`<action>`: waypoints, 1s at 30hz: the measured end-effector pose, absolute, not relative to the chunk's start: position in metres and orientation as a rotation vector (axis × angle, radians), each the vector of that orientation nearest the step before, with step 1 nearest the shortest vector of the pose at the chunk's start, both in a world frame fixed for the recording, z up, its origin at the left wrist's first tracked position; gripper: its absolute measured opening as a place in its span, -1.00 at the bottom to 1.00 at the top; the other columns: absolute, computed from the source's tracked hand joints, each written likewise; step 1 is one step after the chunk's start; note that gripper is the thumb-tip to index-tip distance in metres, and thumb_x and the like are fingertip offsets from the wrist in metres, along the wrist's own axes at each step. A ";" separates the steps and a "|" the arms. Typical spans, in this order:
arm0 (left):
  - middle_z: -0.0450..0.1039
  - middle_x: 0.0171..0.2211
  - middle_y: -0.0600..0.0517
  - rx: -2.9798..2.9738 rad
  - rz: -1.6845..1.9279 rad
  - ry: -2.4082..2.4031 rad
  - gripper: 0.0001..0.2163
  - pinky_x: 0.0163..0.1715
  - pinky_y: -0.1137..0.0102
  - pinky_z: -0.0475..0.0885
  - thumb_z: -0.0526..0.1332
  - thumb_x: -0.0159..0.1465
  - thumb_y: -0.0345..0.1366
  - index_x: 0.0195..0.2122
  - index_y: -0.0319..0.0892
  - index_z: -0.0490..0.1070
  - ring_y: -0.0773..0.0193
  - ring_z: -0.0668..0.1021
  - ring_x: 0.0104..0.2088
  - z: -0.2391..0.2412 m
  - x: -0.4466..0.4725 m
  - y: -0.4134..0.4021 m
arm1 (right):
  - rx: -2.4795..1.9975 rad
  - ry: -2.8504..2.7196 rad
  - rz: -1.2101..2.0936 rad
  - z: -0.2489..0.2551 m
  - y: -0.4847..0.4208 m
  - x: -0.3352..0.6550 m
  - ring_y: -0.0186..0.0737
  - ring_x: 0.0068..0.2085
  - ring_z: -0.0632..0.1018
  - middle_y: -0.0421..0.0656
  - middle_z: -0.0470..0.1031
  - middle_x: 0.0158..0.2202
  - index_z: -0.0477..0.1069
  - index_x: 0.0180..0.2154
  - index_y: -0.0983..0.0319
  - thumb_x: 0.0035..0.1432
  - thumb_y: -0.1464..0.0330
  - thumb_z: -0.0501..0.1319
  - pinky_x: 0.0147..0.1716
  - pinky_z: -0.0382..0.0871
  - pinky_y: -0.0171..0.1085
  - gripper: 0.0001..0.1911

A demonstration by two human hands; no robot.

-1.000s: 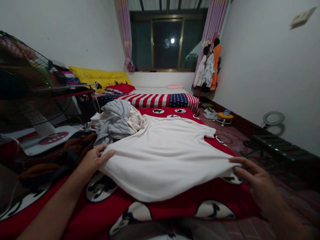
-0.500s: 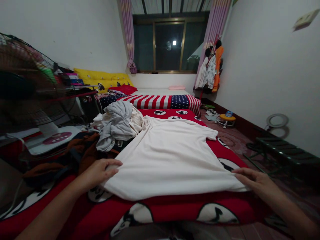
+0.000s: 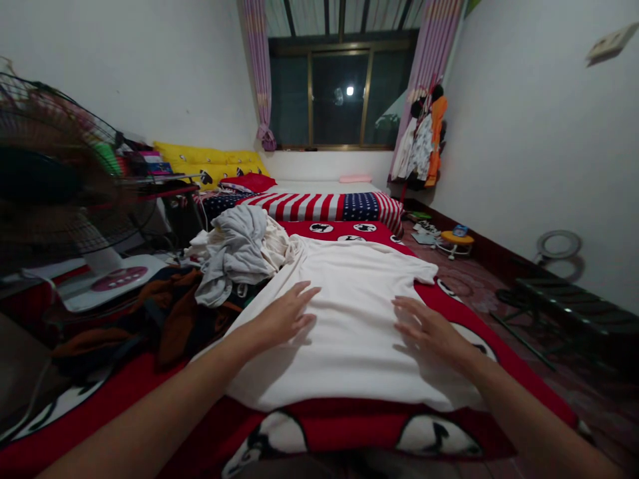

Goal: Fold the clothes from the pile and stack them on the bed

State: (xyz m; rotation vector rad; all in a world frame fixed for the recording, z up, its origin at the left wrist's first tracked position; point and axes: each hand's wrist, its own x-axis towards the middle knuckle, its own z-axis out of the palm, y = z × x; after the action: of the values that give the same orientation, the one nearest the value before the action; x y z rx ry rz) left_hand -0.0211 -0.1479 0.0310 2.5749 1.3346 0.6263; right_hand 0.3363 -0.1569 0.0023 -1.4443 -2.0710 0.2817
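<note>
A cream T-shirt (image 3: 349,313) lies spread flat on the red cartoon-print bedcover (image 3: 349,426). My left hand (image 3: 284,313) rests palm down on the shirt's left half, fingers stretched out. On the right half lies my right hand (image 3: 429,329), also flat with fingers apart. Neither hand holds anything. A heap of grey and cream clothes (image 3: 239,249) sits just beyond the shirt's far left corner.
Dark brown and orange garments (image 3: 170,313) lie at the bed's left side. A standing fan (image 3: 60,179) is close on the left. A flag-print blanket (image 3: 319,205) covers the far bed. Clothes hang on a rack (image 3: 422,136) by the window. A dark folding frame (image 3: 564,299) stands on the floor at right.
Both hands let go of the shirt's near corners and moved forward and inward. They now lie flat on the middle of the shirt, which rests spread on the bed.
</note>
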 end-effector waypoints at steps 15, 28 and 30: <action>0.55 -0.17 -0.02 2.554 0.227 0.877 -0.82 -0.20 0.48 0.41 0.19 0.22 -0.36 -0.23 -0.08 0.57 0.26 0.57 -0.21 0.041 -0.033 -0.207 | -1.402 -2.429 0.363 0.019 -0.202 0.336 -0.23 -0.39 0.51 -0.14 0.50 -0.38 0.50 -0.45 0.14 0.18 0.21 0.12 -0.37 0.37 -0.29 -0.73; 0.16 0.27 -0.14 2.639 0.091 0.870 -0.52 0.13 0.26 0.25 0.24 0.20 -0.20 0.17 -0.10 0.32 0.01 0.31 0.21 0.033 -0.004 -0.170 | -1.574 -2.513 0.412 0.031 -0.173 0.321 -0.33 -0.54 0.39 -0.19 0.41 -0.59 0.43 -0.55 0.23 0.21 0.14 0.07 -0.56 0.14 -0.36 -0.59; 0.41 0.10 -0.07 2.577 0.096 0.882 -0.67 0.01 0.36 0.34 0.23 0.20 -0.21 0.01 -0.08 0.48 0.10 0.50 0.03 0.046 0.001 -0.165 | -1.533 -2.441 0.467 0.034 -0.155 0.318 -0.31 -0.52 0.41 -0.20 0.44 -0.58 0.47 -0.50 0.23 0.17 0.17 0.11 -0.55 0.16 -0.36 -0.66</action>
State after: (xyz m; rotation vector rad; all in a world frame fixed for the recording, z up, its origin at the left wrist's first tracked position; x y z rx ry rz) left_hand 0.0012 -0.1646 0.0456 2.5770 0.8821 0.0965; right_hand 0.3175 -0.1554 0.0340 -1.5334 -2.4409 0.4672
